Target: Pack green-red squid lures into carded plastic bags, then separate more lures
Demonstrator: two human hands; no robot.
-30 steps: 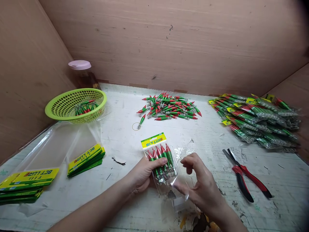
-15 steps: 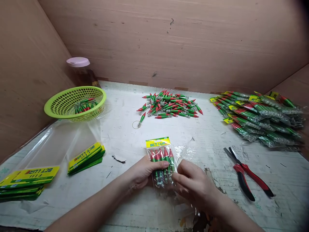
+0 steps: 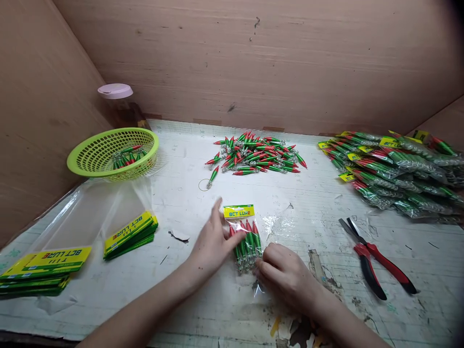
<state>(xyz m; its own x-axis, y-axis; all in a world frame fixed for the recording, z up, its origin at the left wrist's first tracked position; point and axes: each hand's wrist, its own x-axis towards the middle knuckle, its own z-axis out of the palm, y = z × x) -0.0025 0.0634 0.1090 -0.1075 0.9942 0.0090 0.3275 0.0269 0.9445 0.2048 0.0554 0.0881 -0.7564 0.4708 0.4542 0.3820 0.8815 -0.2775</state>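
In front of me is a clear plastic bag of fishing lures (image 3: pixel 250 241), with several red-and-green lures side by side under a yellow "BCT LURE" header card (image 3: pixel 239 211). My left hand (image 3: pixel 213 241) is at the bag's left edge, its fingers stretched out and its thumb resting across the front. At the lower right corner, my right hand (image 3: pixel 286 270) has its fingers curled in and pinches the bag's plastic. The bag's back and its bottom end by the right fingers are partly hidden.
Loose lures (image 3: pixel 257 154) form a heap behind. Filled bags (image 3: pixel 391 169) are piled at right, above red-handled pliers (image 3: pixel 377 261). On the left are a green basket (image 3: pixel 78 162), a lidded jar (image 3: pixel 121 104) and two stacks of header-card bags (image 3: pixel 47 263) (image 3: pixel 128 234).
My left hand has loosened from the bag, its fingers now stretched along the left side. The loose plastic at the bag's lower end has drawn in by my right hand.
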